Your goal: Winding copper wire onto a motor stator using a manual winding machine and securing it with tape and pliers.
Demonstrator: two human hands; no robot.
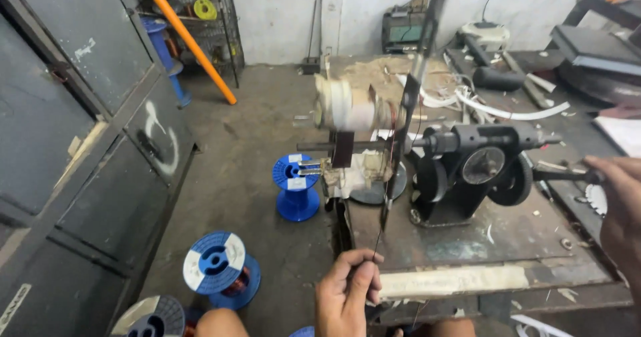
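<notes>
A black hand-cranked winding machine (467,170) stands on a worn metal bench (467,243). Its spindle carries a whitish coil former (354,106) and a flat dark bar, both blurred by spinning. My left hand (346,297) is low at the bench's front edge, pinching a thin copper wire (382,233) that runs up to the former. My right hand (617,210) is at the right edge, closed on the black crank handle (567,175).
Blue wire spools (296,185) (222,269) stand on the concrete floor to the left, one more at the bottom edge. Grey metal cabinets (80,143) line the left side. An orange pole (187,40) leans against a wire rack. Cables and tools clutter the bench's back.
</notes>
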